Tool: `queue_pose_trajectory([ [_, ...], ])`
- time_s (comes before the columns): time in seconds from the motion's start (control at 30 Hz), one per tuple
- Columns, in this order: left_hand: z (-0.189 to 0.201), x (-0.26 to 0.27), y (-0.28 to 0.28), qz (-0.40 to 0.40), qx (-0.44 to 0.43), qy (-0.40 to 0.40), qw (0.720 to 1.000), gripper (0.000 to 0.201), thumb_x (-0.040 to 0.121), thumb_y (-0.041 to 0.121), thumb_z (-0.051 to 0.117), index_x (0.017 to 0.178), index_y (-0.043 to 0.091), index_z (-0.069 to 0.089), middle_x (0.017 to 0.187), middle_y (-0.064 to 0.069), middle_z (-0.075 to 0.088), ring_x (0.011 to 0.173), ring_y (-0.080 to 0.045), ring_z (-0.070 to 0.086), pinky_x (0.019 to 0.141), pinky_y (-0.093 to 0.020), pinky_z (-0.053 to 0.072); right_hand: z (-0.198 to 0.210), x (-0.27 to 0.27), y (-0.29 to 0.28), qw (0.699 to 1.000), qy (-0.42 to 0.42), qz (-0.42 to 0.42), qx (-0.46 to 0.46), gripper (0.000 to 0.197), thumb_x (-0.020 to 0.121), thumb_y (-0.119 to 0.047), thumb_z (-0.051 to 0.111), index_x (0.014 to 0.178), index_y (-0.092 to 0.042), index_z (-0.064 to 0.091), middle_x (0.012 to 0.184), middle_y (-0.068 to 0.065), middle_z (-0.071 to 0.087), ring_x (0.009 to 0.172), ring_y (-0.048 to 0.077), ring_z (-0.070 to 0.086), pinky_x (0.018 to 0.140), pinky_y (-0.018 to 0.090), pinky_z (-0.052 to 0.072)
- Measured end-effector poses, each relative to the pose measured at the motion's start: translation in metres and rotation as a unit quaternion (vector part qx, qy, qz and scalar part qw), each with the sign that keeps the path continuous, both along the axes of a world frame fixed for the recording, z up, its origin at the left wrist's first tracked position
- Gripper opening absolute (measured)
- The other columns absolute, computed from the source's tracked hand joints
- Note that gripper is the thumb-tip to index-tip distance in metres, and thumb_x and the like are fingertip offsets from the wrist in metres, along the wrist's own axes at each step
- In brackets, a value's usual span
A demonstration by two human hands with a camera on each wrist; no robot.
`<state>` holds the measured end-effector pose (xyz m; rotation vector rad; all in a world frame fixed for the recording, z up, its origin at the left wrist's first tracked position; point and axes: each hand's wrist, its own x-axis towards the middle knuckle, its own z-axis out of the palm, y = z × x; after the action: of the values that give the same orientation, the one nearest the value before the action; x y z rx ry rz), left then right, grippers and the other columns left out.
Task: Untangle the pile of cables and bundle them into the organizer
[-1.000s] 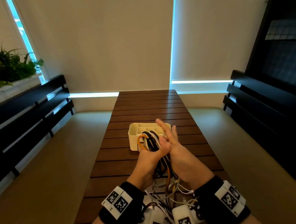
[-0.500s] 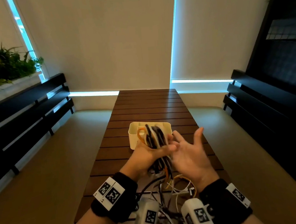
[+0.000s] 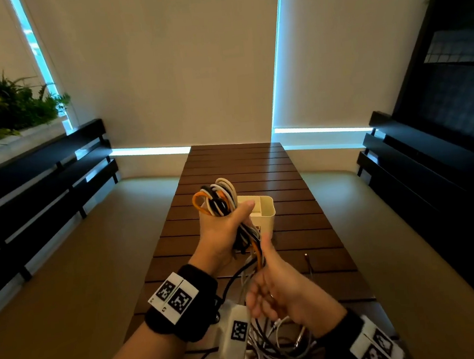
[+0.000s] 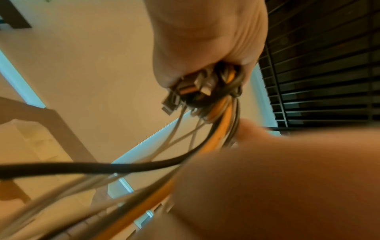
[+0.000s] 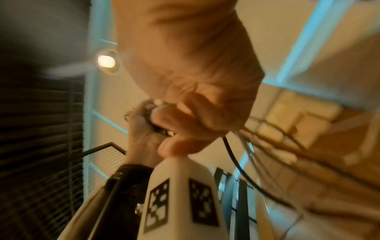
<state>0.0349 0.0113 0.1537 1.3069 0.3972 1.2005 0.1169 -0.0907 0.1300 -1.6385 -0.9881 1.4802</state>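
Note:
My left hand [image 3: 225,229] grips a looped cable bundle [image 3: 217,199] of orange, black and white cords, held upright above the table. In the left wrist view the plugs [image 4: 190,90] and cords stick out below the fist. The loose tails [image 3: 255,251] run down into my right hand [image 3: 273,293], which is curled round them nearer me, thumb up. The cream organizer [image 3: 264,210] stands on the slatted wooden table [image 3: 237,164] just behind the bundle, partly hidden by my left hand. More tangled cable [image 3: 277,340] lies below my wrists.
A small dark cable end [image 3: 308,260] lies on the table to the right of my hands. Dark slatted benches [image 3: 36,181] run along both sides, with tan seat cushions [image 3: 74,276]. A planter [image 3: 1,115] sits at the far left.
My left hand has raised the bundle and tilted it upright in front of the organizer. The right hand, open beside it before, has dropped nearer me and curled round the trailing cords.

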Motion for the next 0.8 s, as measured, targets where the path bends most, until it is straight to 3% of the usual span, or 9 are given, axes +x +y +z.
queue_pose_trajectory([
  [0.1, -0.002, -0.001, -0.005, -0.034, 0.007, -0.005, 0.999, 0.041, 0.081, -0.003, 0.066, 0.051, 0.024, 0.057, 0.049, 0.005, 0.052, 0.047, -0.012, 0.051, 0.054, -0.026, 0.048, -0.009, 0.002, 0.016, 0.982, 0.138, -0.131, -0.009, 0.098, 0.078, -0.08, 0.011, 0.092, -0.003, 0.071, 0.075, 0.014, 0.071, 0.045, 0.018, 0.056, 0.043, 0.019, 0.037],
  [0.17, -0.005, -0.005, -0.008, -0.073, 0.011, -0.014, 0.997, 0.036, 0.075, 0.001, 0.066, 0.053, 0.026, 0.054, 0.049, 0.005, 0.049, 0.047, -0.011, 0.048, 0.054, -0.026, 0.046, -0.002, 0.004, 0.02, 0.956, 0.235, -0.175, -0.03, 0.072, 0.086, -0.066, 0.034, 0.085, -0.005, 0.073, 0.071, 0.012, 0.07, 0.055, 0.021, 0.061, 0.053, 0.024, 0.043],
  [0.23, -0.008, -0.007, -0.01, -0.122, -0.007, -0.031, 0.992, 0.026, 0.069, 0.004, 0.069, 0.063, 0.022, 0.051, 0.05, 0.003, 0.047, 0.046, -0.012, 0.048, 0.055, -0.026, 0.046, 0.005, 0.005, 0.02, 0.925, 0.32, -0.198, -0.05, 0.04, 0.078, -0.044, 0.055, 0.074, -0.007, 0.07, 0.065, 0.01, 0.067, 0.06, 0.021, 0.061, 0.056, 0.025, 0.044],
  [0.3, -0.012, -0.009, -0.012, -0.168, -0.049, -0.051, 0.983, 0.027, 0.065, 0.007, 0.07, 0.07, 0.015, 0.045, 0.049, 0.002, 0.046, 0.045, -0.012, 0.048, 0.056, -0.025, 0.047, 0.01, 0.009, 0.02, 0.909, 0.338, -0.233, -0.072, 0.023, 0.079, -0.027, 0.056, 0.073, -0.007, 0.063, 0.059, 0.01, 0.064, 0.06, 0.02, 0.057, 0.056, 0.025, 0.041],
  [0.43, -0.023, -0.012, -0.017, -0.261, -0.184, -0.107, 0.941, 0.022, 0.066, 0.002, 0.067, 0.072, 0.016, 0.051, 0.048, 0.004, 0.045, 0.047, -0.011, 0.048, 0.07, -0.033, 0.04, 0.02, 0.024, 0.023, 0.867, 0.381, -0.312, -0.072, 0.031, 0.089, -0.003, 0.035, 0.08, 0.013, 0.059, 0.058, 0.025, 0.061, 0.041, 0.034, 0.061, 0.037, 0.039, 0.051],
  [0.53, -0.034, -0.012, -0.022, -0.319, -0.255, -0.122, 0.905, 0.025, 0.066, 0.0, 0.072, 0.073, 0.017, 0.055, 0.048, 0.004, 0.046, 0.048, -0.011, 0.051, 0.074, -0.031, 0.045, 0.014, 0.036, 0.026, 0.843, 0.399, -0.358, -0.037, 0.033, 0.077, -0.011, 0.05, 0.101, 0.009, 0.06, 0.07, 0.018, 0.063, 0.048, 0.026, 0.056, 0.056, 0.031, 0.049],
  [0.6, -0.038, -0.012, -0.025, -0.337, -0.28, -0.109, 0.892, 0.03, 0.062, 0.002, 0.08, 0.073, 0.016, 0.056, 0.047, 0.004, 0.048, 0.048, -0.01, 0.051, 0.064, -0.026, 0.047, 0.012, 0.039, 0.027, 0.84, 0.382, -0.384, -0.024, 0.017, 0.082, -0.017, 0.056, 0.082, 0.0, 0.06, 0.046, 0.003, 0.052, 0.036, 0.011, 0.043, 0.053, 0.017, 0.038],
  [0.67, -0.038, -0.011, -0.024, -0.341, -0.305, -0.086, 0.885, 0.032, 0.057, 0.004, 0.084, 0.07, 0.017, 0.058, 0.046, 0.005, 0.048, 0.047, -0.01, 0.051, 0.06, -0.023, 0.045, 0.013, 0.037, 0.025, 0.846, 0.39, -0.363, 0.016, 0.029, 0.092, -0.023, 0.051, 0.069, -0.006, 0.051, 0.034, -0.004, 0.04, 0.025, 0.005, 0.03, 0.037, 0.013, 0.03],
  [0.8, -0.037, -0.011, -0.024, -0.332, -0.344, 0.012, 0.878, 0.031, 0.056, 0.009, 0.085, 0.057, 0.012, 0.055, 0.044, 0.001, 0.052, 0.043, -0.012, 0.057, 0.053, -0.023, 0.05, 0.025, 0.025, 0.012, 0.922, 0.239, -0.278, 0.123, 0.03, 0.1, -0.02, 0.038, 0.08, -0.004, 0.054, 0.031, -0.002, 0.047, 0.022, 0.002, 0.032, 0.027, 0.012, 0.025],
])
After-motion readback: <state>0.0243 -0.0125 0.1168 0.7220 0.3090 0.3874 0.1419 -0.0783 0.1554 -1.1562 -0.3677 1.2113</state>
